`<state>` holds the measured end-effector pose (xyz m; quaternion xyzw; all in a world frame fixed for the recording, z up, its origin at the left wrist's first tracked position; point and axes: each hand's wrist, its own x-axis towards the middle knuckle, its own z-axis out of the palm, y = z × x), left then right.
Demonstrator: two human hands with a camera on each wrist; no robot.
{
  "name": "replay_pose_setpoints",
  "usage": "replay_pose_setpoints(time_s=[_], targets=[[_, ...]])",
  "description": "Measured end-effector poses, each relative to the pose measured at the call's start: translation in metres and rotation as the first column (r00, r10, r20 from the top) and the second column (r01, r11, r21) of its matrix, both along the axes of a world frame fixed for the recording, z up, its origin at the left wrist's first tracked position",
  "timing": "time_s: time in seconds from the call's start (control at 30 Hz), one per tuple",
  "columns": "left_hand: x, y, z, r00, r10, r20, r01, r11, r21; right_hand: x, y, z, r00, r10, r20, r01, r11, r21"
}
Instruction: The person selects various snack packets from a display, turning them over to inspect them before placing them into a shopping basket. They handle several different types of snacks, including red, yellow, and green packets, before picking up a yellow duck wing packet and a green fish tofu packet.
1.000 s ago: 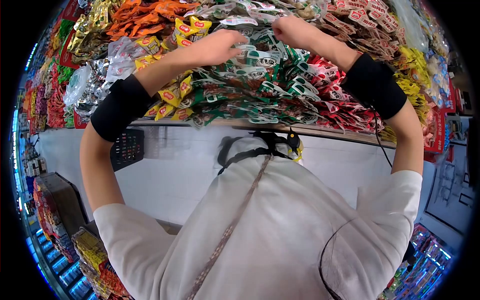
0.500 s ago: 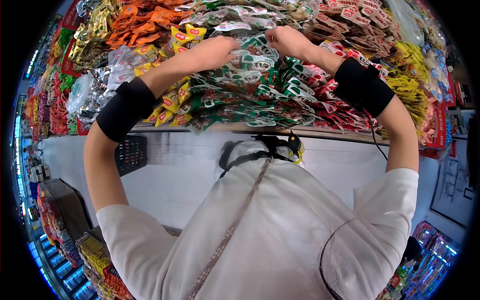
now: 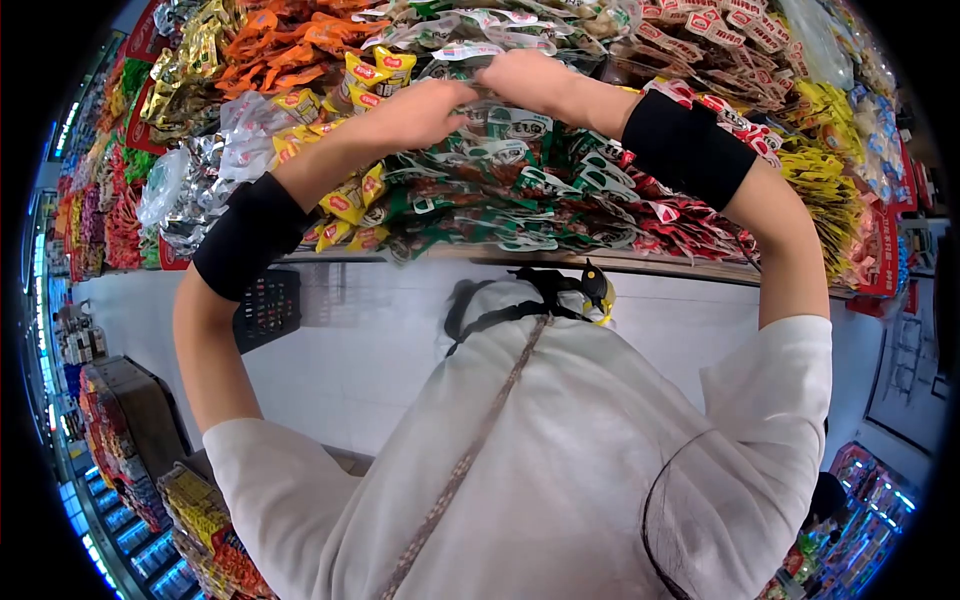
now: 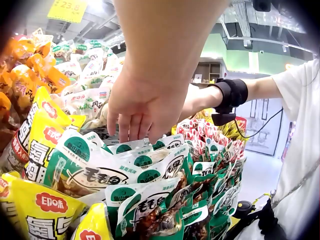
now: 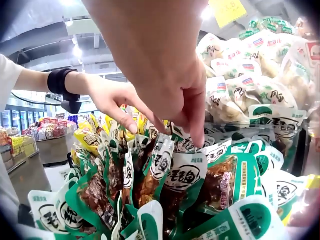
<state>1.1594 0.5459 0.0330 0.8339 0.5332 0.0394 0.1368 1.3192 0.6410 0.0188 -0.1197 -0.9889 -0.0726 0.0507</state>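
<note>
A dense pile of green-and-white snack packets (image 3: 500,155) fills the middle of the display. My left hand (image 3: 430,112) is over its left part; in the left wrist view the fingers (image 4: 135,126) point down behind the packet tops, loosely bent and with nothing held. My right hand (image 3: 530,80) is close beside it, at the back of the same pile. In the right wrist view its fingers (image 5: 197,117) reach down at the tops of the upright packets (image 5: 185,172). I cannot tell whether they pinch one.
Yellow packets (image 3: 345,200) lie left of the green ones, red packets (image 3: 670,215) right. Orange packets (image 3: 285,45) and whitish bags (image 5: 240,92) are farther back. The display's front edge (image 3: 560,262) runs before my body. A dark basket (image 3: 268,305) stands below at left.
My right hand has moved left across the green packets, closer to my left hand. The left hand has shifted only slightly. The view has moved a little.
</note>
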Motion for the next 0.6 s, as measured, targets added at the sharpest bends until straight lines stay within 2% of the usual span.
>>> replay_pose_setpoints(time_s=[0.17, 0.23, 0.33, 0.43, 0.53, 0.6], targets=[[-0.003, -0.003, -0.005, 0.999, -0.013, 0.042, 0.011, 0.998, 0.057, 0.006, 0.004, 0.002, 0.997, -0.044, -0.058, 0.040, 0.997, -0.069], [-0.003, -0.003, -0.006, 0.999, -0.011, 0.038, 0.008, 0.998, 0.060, 0.015, -0.009, 0.032, 0.995, -0.098, -0.009, 0.095, 0.983, -0.156], [-0.002, -0.002, -0.005, 0.999, -0.006, 0.031, 0.005, 0.999, 0.051, 0.041, 0.001, 0.046, 0.980, -0.035, -0.195, 0.012, 0.993, -0.116], [-0.003, -0.001, -0.005, 0.999, -0.018, 0.029, 0.017, 0.999, 0.040, 0.080, 0.009, 0.053, 0.982, -0.168, -0.084, 0.143, 0.958, -0.248], [-0.002, -0.002, 0.000, 1.000, -0.024, 0.006, 0.024, 1.000, 0.020, 0.107, 0.011, 0.036, 0.933, -0.276, 0.231, 0.345, 0.868, -0.357], [-0.002, -0.002, 0.000, 1.000, -0.026, 0.012, 0.026, 0.999, 0.032, 0.118, 0.006, 0.020, 0.923, -0.282, 0.261, 0.371, 0.831, -0.414]])
